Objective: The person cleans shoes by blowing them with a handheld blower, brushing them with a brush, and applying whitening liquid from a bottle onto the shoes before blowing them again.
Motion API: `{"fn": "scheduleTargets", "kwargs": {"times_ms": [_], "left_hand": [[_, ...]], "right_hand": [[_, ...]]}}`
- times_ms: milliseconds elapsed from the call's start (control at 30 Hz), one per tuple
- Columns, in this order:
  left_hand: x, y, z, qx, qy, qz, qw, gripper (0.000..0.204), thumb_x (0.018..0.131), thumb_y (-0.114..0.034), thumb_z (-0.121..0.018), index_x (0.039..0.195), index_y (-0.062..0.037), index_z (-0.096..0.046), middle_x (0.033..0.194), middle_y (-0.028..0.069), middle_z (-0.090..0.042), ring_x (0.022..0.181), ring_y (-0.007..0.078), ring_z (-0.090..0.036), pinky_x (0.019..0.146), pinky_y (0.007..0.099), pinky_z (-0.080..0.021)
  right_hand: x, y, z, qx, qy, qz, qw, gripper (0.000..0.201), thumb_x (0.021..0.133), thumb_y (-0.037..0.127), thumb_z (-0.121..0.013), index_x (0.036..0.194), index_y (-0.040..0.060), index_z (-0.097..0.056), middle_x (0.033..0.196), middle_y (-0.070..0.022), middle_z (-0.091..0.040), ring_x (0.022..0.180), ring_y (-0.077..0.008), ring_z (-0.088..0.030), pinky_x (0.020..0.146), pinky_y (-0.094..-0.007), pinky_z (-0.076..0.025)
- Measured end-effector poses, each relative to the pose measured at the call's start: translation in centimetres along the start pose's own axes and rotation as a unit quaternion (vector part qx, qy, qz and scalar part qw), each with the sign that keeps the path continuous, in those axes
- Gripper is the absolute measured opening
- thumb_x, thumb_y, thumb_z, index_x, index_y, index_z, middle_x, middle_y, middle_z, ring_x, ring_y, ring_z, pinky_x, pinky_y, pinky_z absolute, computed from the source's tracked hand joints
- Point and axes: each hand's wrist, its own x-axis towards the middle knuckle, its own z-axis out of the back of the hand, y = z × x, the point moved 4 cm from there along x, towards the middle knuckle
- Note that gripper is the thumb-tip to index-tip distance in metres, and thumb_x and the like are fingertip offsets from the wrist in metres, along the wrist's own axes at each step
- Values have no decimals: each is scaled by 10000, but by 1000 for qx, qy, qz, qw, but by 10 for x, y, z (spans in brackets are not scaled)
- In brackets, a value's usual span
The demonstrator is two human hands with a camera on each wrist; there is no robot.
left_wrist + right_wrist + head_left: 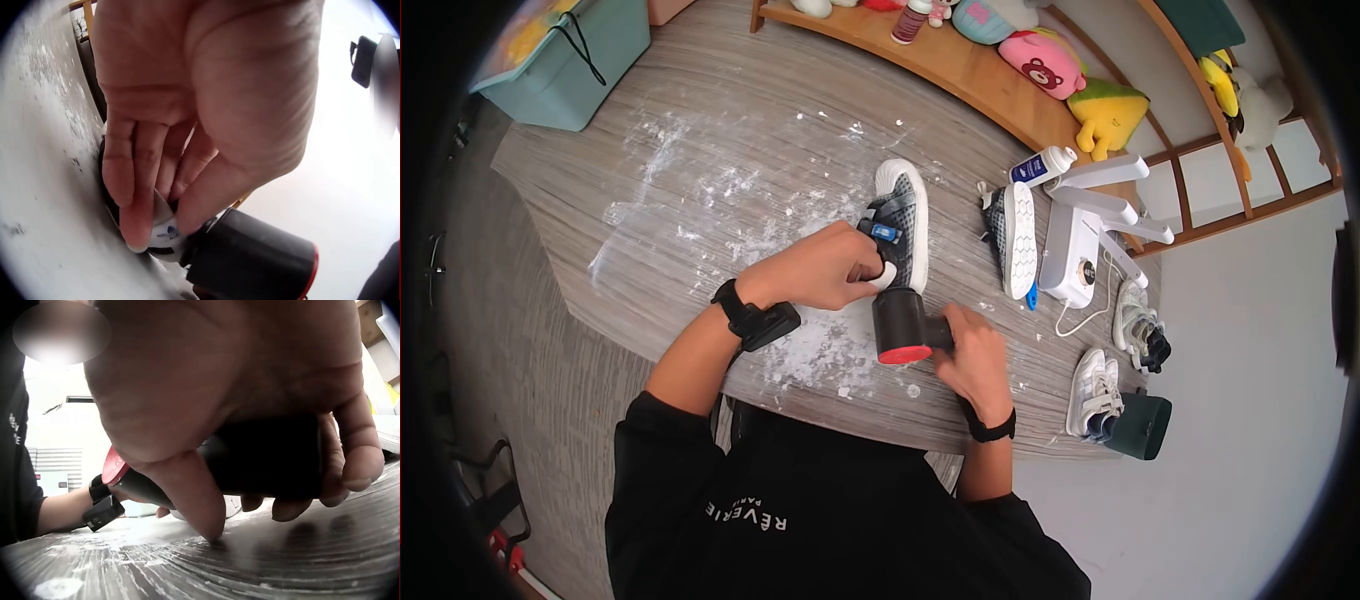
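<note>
A dark checkered shoe (908, 225) with a white sole and toe lies on the table, toe away from the person. The left hand (825, 268) pinches its white heel (164, 234) between thumb and fingers, as the left wrist view shows. The right hand (978, 362) grips the handle of a black tool (898, 325) with a red round end; the handle is dark in the right wrist view (269, 456). The tool's head is against or just beside the shoe's heel; whether they touch I cannot tell.
White powder (820, 350) is scattered over the grey table (570, 230). Right of the shoe are its mate (1020, 240), a white bottle (1045, 165) and a white device with arms (1072, 255). More shoes (1092, 395) stand at the right edge; a teal bin (565, 80) stands back left.
</note>
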Motion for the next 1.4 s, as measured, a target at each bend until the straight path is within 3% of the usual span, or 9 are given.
{"fn": "scheduleTargets", "kwargs": {"times_ms": [133, 300, 367, 433, 600, 700, 833, 1133, 1400], "left_hand": [[-2, -2, 7, -70, -69, -7, 995, 205, 774, -19, -810, 737, 31, -615, 663, 93, -581, 583, 188, -580, 573, 348, -444], [-2, -5, 17, -122, -75, 8, 990, 258, 782, -21, -811, 704, 21, -569, 645, 64, -560, 585, 136, -551, 598, 308, -429], [-3, -4, 15, -137, -67, 14, 988, 272, 785, -25, -812, 693, 18, -560, 638, 54, -557, 590, 122, -550, 607, 301, -427], [-1, -2, 11, -178, -62, 7, 982, 275, 819, -42, -809, 692, 13, -571, 657, 31, -560, 605, 98, -624, 608, 268, -431], [-3, -4, 16, -291, -65, 13, 954, 222, 865, -23, -786, 720, 26, -625, 713, 45, -621, 644, 119, -683, 609, 260, -479], [-3, -3, 17, -335, -71, 17, 939, 156, 873, -7, -781, 771, 45, -675, 751, 60, -653, 655, 131, -692, 602, 255, -506], [-2, 0, 9, -391, -67, 21, 918, 107, 866, -2, -788, 825, 58, -710, 772, 64, -671, 667, 122, -685, 608, 254, -522], [-4, 0, 12, -375, -50, 20, 926, 103, 856, 35, -779, 926, 98, -738, 864, 117, -687, 686, 158, -671, 596, 278, -556], [-4, -2, 9, -420, -51, 30, 906, 117, 863, 23, -779, 942, 99, -738, 871, 115, -694, 704, 157, -678, 595, 281, -562]], "right_hand": [[-8, -21, 4, -15, -30, -18, 999, 334, 652, 54, -740, 944, 39, -579, 848, -164, -623, 828, -412, -639, 672, -502, -505], [-5, -19, 13, -19, -34, -53, 998, 330, 632, 34, -719, 940, 39, -599, 857, -165, -626, 833, -410, -639, 674, -500, -503], [-1, -2, 17, 14, -67, -17, 997, 323, 623, 23, -700, 929, 42, -599, 855, -163, -624, 824, -412, -634, 669, -502, -499], [2, 6, 18, 26, -62, -15, 998, 319, 624, 21, -694, 928, 42, -599, 859, -162, -626, 822, -412, -631, 669, -499, -497], [4, -13, 21, 34, -101, 13, 994, 308, 620, 16, -681, 914, 45, -594, 859, -159, -620, 809, -407, -624, 656, -492, -487], [2, -23, 23, 10, -82, -63, 995, 319, 607, 11, -675, 913, 49, -596, 876, -161, -626, 828, -406, -622, 656, -494, -481], [10, 6, 25, 22, -83, -9, 996, 326, 594, 4, -673, 907, 55, -595, 863, -154, -619, 843, -411, -618, 651, -500, -470], [12, -28, 23, -19, -109, -44, 993, 368, 553, -5, -671, 907, 55, -586, 854, -142, -601, 832, -414, -611, 640, -495, -462], [19, 3, 16, 21, -93, 0, 995, 355, 555, 1, -681, 889, 54, -572, 854, -142, -602, 822, -415, -607, 644, -488, -464]]}}
